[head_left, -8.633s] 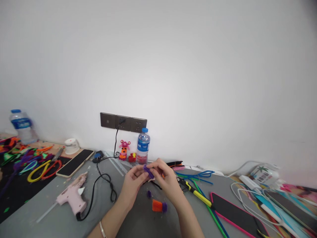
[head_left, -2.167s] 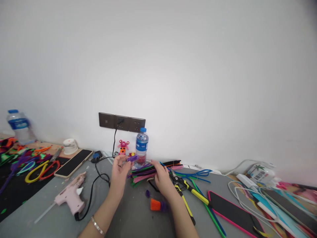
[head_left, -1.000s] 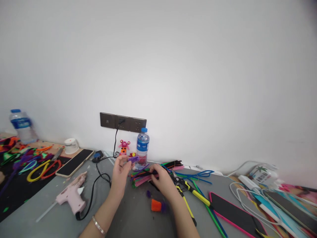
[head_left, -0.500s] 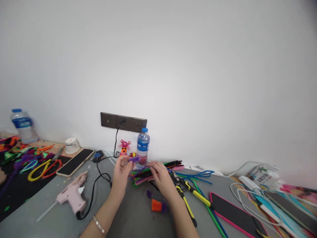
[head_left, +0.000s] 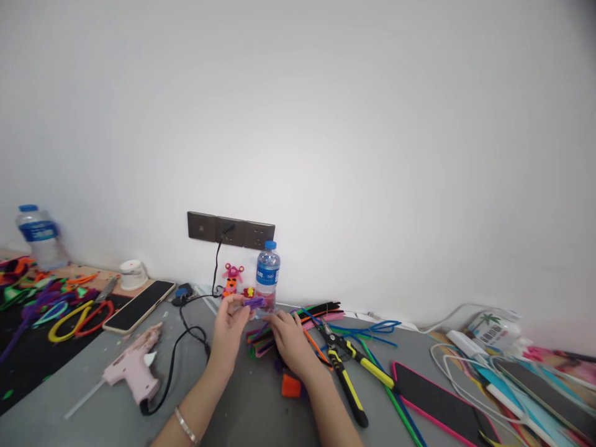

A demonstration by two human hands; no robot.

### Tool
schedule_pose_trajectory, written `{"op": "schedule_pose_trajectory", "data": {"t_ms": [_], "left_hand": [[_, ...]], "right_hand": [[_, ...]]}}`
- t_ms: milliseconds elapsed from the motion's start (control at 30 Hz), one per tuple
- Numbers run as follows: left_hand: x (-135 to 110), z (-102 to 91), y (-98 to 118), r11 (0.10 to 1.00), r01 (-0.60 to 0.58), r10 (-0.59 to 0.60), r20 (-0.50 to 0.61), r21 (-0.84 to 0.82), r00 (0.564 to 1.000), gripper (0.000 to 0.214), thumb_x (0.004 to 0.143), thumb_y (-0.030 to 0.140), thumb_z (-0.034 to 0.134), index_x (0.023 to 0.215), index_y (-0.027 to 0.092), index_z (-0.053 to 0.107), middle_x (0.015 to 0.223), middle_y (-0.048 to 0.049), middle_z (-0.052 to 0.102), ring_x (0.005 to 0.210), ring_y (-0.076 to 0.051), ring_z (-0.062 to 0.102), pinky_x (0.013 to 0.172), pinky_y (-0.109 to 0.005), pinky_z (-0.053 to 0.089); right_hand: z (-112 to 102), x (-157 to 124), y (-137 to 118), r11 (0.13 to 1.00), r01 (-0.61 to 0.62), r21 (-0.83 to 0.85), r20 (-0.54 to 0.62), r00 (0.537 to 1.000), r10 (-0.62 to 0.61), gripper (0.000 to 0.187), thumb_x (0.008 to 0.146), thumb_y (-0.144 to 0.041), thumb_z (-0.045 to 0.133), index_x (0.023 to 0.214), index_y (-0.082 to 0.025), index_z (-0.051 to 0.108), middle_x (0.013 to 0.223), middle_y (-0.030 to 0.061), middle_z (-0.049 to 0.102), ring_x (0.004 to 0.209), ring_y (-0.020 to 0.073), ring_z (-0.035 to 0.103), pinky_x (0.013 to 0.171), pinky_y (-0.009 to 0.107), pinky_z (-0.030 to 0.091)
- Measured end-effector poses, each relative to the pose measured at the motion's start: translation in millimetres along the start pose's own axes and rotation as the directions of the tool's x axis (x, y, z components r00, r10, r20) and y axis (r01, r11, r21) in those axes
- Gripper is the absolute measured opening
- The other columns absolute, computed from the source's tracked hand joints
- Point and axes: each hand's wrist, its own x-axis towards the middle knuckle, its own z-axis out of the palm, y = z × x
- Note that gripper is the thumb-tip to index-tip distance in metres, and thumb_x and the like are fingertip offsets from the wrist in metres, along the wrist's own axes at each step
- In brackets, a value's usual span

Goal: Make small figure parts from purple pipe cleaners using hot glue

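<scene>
My left hand (head_left: 230, 326) is closed, pinching a small bundle of purple pipe cleaner (head_left: 254, 303) just in front of a water bottle (head_left: 267, 273). To its right, my right hand (head_left: 291, 338) is lowered over a pile of coloured pipe cleaners (head_left: 263, 341). Its fingers are together and bent; whatever lies under the fingertips is hidden. By my right wrist rests an orange and purple fuzzy piece (head_left: 291, 386), partly covered by the arm. Small pink and orange fuzzy figures (head_left: 231, 282) stand behind my left hand.
Pliers with yellow-black handles (head_left: 347, 372) lie right of my right arm, beside a pink-edged phone (head_left: 442, 403). A pink glue gun (head_left: 135, 369) with its black cord (head_left: 173, 366) lies left. Farther left are another phone (head_left: 139, 305), scissors (head_left: 77, 320) and a white tub (head_left: 133, 274).
My right hand has moved slightly left and down over the pipe cleaner pile, now covering part of the orange and purple piece. My left hand keeps its hold, nearly still.
</scene>
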Motion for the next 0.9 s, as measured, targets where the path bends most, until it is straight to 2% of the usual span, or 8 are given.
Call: {"op": "schedule_pose_trajectory", "data": {"t_ms": [200, 367, 533, 633, 700, 767, 833, 900], "left_hand": [[0.1, -0.6, -2.5, 1.0, 0.002, -0.002, 0.008, 0.006, 1.0, 0.031, 0.068, 0.032, 0.076, 0.09, 0.02, 0.059, 0.09, -0.0007, 0.066, 0.074, -0.016, 0.067, 0.075, -0.031, 0.055], [-1.1, -0.3, -2.0, 1.0, 0.009, -0.009, 0.013, 0.013, 1.0, 0.031, 0.068, 0.033, 0.076, 0.091, 0.021, 0.058, 0.089, -0.0003, 0.066, 0.073, -0.016, 0.067, 0.074, -0.03, 0.054], [-1.8, 0.8, 1.2, 0.999, 0.019, -0.02, 0.027, 0.035, 0.999, 0.033, 0.067, 0.035, 0.076, 0.09, 0.02, 0.057, 0.091, -0.0006, 0.064, 0.074, -0.016, 0.066, 0.073, -0.03, 0.053], [-1.5, 0.8, 2.3, 0.999, 0.027, -0.029, 0.039, 0.045, 0.999, 0.035, 0.066, 0.036, 0.077, 0.09, 0.02, 0.057, 0.091, -0.0007, 0.063, 0.073, -0.016, 0.066, 0.073, -0.03, 0.053], [-1.2, 0.6, 2.3, 0.998, 0.026, -0.03, 0.066, 0.056, 0.997, 0.033, 0.066, 0.036, 0.076, 0.088, 0.02, 0.058, 0.091, -0.0008, 0.062, 0.075, -0.016, 0.065, 0.075, -0.03, 0.053], [-1.0, 0.7, 2.0, 0.997, 0.01, -0.019, 0.111, 0.081, 0.994, 0.029, 0.068, 0.034, 0.075, 0.086, 0.02, 0.058, 0.089, -0.0009, 0.063, 0.079, -0.017, 0.065, 0.077, -0.03, 0.053], [-1.4, 0.9, 2.1, 0.993, -0.02, 0.0, 0.164, 0.12, 0.987, 0.025, 0.069, 0.031, 0.074, 0.084, 0.02, 0.058, 0.086, -0.0008, 0.063, 0.083, -0.017, 0.064, 0.078, -0.029, 0.052], [-2.6, 1.6, 2.5, 0.985, -0.049, 0.011, 0.228, 0.163, 0.974, 0.022, 0.069, 0.028, 0.073, 0.083, 0.019, 0.059, 0.084, -0.0006, 0.063, 0.083, -0.017, 0.064, 0.078, -0.028, 0.052]], "right_hand": [[7.8, 1.7, -0.4, 0.995, -0.024, -0.099, -0.012, 1.0, 0.023, 0.034, 0.082, -0.002, 0.044, 0.091, -0.024, 0.068, 0.093, 0.0065, 0.062, 0.092, 0.0241, 0.056, 0.093, 0.044, 0.038], [6.7, 0.6, 0.7, 0.991, -0.051, -0.12, -0.023, 0.999, 0.049, 0.03, 0.077, -0.001, 0.048, 0.091, -0.021, 0.065, 0.097, 0.0085, 0.061, 0.094, 0.0262, 0.053, 0.089, 0.042, 0.041], [-2.3, -1.3, 8.8, 0.999, -0.036, 0.034, -0.003, 0.999, 0.036, 0.036, 0.075, 0.001, 0.046, 0.095, -0.024, 0.064, 0.102, 0.0058, 0.062, 0.097, 0.0246, 0.053, 0.09, 0.041, 0.041], [-11.2, -1.3, 10.6, 0.989, -0.104, 0.103, -0.088, 0.99, 0.113, 0.042, 0.075, 0.0, 0.049, 0.105, -0.027, 0.064, 0.107, 0.0052, 0.063, 0.105, 0.027, 0.052, 0.098, 0.051, 0.034], [-19.8, -0.8, 8.2, 0.972, -0.11, 0.21, -0.161, 0.976, 0.145, 0.039, 0.079, -0.007, 0.054, 0.111, -0.028, 0.062, 0.111, 0.0051, 0.064, 0.109, 0.0282, 0.053, 0.102, 0.054, 0.031], [-29.3, -0.4, 2.8, 0.922, -0.05, 0.385, -0.17, 0.977, 0.124, 0.037, 0.082, -0.016, 0.058, 0.117, -0.027, 0.059, 0.114, 0.0055, 0.065, 0.109, 0.0266, 0.055, 0.1, 0.048, 0.037], [-37.6, -0.3, -4.2, 0.833, -0.004, 0.554, -0.096, 0.993, 0.069, 0.039, 0.084, -0.021, 0.06, 0.122, -0.025, 0.056, 0.108, 0.0054, 0.067, 0.102, 0.0236, 0.06, 0.093, 0.04, 0.045], [-42.6, -0.5, -10.5, 0.766, 0.002, 0.643, -0.023, 1.0, 0.017, 0.037, 0.084, -0.023, 0.061, 0.121, -0.023, 0.057, 0.102, 0.0043, 0.068, 0.095, 0.0216, 0.063, 0.087, 0.035, 0.048]]}}
